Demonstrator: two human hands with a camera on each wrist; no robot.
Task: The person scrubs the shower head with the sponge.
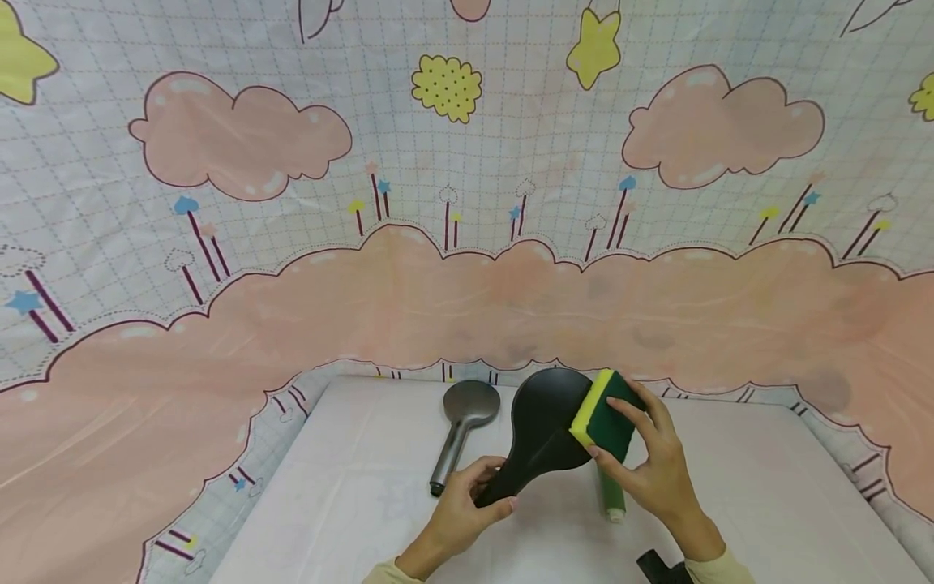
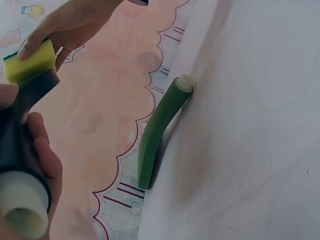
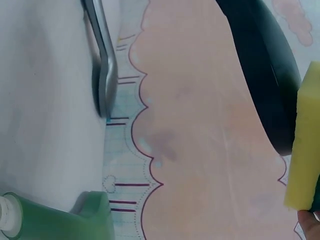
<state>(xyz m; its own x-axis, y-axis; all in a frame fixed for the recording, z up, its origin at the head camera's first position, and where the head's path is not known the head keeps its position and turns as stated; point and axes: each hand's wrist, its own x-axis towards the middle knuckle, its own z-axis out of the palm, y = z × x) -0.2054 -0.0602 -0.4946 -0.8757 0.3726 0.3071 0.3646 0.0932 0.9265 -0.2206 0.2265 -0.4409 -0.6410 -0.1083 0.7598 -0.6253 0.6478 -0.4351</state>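
Note:
My left hand (image 1: 467,511) grips the handle of a black handheld shower head (image 1: 547,414), its broad round end raised above the table. The handle's hollow pale end (image 2: 22,207) shows in the left wrist view. In my right hand (image 1: 660,470) is a yellow and dark green sponge (image 1: 606,414), pinched between thumb and fingers. Its yellow side lies against the right edge of the shower head's round end. Most of my right hand is outside the right wrist view, where only a fingertip and the sponge (image 3: 305,140) appear.
A grey shower head (image 1: 467,414) lies on the white table (image 1: 350,487) to the left. Behind the sponge lies a green one (image 1: 611,495), partly hidden. A black object (image 1: 657,568) lies by my right wrist, cut off by the frame. A patterned cloth (image 1: 474,308) hangs behind.

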